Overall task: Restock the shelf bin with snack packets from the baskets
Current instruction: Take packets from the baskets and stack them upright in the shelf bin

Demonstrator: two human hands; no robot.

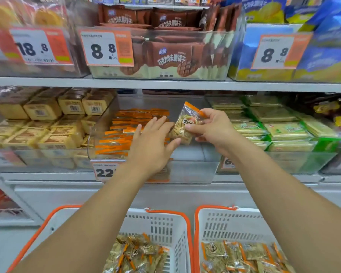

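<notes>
At the bottom of the frame, two white baskets with orange rims sit side by side. The left basket (pixel 161 229) and the right basket (pixel 224 223) both hold a loose heap of clear, orange-edged snack packets (pixel 242 255), so plenty of stock is left to move.

Above them, at mid-frame, both arms reach into the clear shelf bin (pixel 191 172). The left hand (pixel 152 142) lies with straight, spread fingers, its fingertips on the rows of packets already filed in the bin (pixel 124 131) and its thumb just beside the packet coming in. The right hand (pixel 211 127) pinches one packet (pixel 185 125) between thumb and fingers, holding it upright over the bin's right part.

The bin's left half looks filled with standing rows; its right half is bare (the clear floor shows through there), so by my reading the job is about halfway, with this packet not yet set down.

Farther back and higher, neighbouring bins of other snacks and price tags (pixel 106 48) fill the shelves.
</notes>
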